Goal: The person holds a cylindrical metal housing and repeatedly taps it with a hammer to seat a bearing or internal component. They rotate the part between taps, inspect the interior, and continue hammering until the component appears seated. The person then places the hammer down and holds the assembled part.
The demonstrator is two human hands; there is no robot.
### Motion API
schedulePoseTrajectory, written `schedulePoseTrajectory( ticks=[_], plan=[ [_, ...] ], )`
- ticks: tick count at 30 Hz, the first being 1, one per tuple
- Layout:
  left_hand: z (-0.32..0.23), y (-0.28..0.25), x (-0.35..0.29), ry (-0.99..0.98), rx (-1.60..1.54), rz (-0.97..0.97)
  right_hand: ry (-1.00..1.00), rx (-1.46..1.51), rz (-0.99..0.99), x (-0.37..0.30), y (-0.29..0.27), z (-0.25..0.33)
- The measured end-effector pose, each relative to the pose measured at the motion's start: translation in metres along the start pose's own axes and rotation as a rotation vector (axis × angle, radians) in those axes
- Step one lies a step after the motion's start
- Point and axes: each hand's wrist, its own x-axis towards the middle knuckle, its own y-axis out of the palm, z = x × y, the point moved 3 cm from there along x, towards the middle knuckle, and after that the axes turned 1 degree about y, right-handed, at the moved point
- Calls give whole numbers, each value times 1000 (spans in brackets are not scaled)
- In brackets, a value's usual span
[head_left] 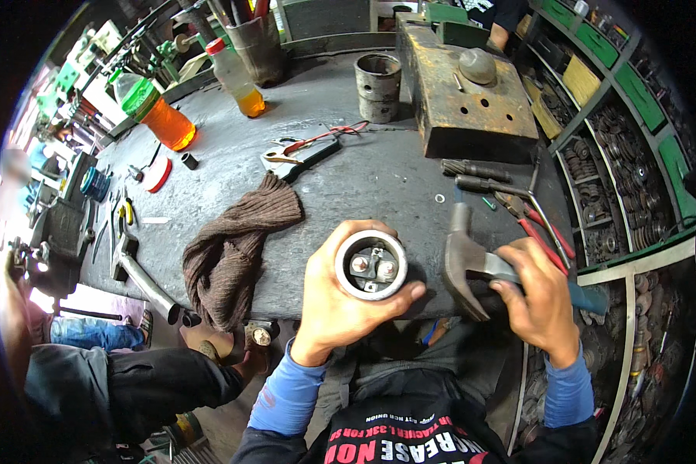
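My left hand (334,290) is wrapped round a metal cylinder (339,267), its open end turned up toward me. Inside the ring-shaped rim sit a dark part and two round, shiny metal ends. To the right, my right hand (537,290) grips a claw hammer (460,259) by its shaft just behind the head. The hammer head stands apart from the cylinder, with its curved claw pointing down toward the table's near edge. A brown ribbed cloth (236,255) lies bunched to the left of my left hand.
Behind are clamp-like pliers (290,155), orange-liquid bottles (158,116), a metal cup (377,89) and a rusty steel block (475,100). Red-handled pliers (537,232) lie at right, a second hammer (135,267) at left. Another person's arm (170,371) reaches in at lower left. Parts shelves (619,147) stand right.
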Motion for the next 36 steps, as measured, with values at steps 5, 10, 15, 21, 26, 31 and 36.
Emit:
schedulePoseTrajectory(
  ticks=[5,10,15,21,26,31,36],
  plan=[
    [3,1,3,162,89,-59,136,343,-106,7,-28,19],
    [8,4,0,222,153,-133,26,241,-6,16,-39,27],
    [10,10,4,251,103,-177,186,302,-139,28,-48,54],
    [2,3,0,216,202,-196,18,129,-26,71,-45,71],
    [12,7,2,237,134,-202,-70,90,106,78,-37,73],
    [7,1,-2,244,172,-206,-208,-340,-82,48,-60,34],
    [12,12,1,251,122,-172,76,440,-133,40,-86,6]
  ],
)
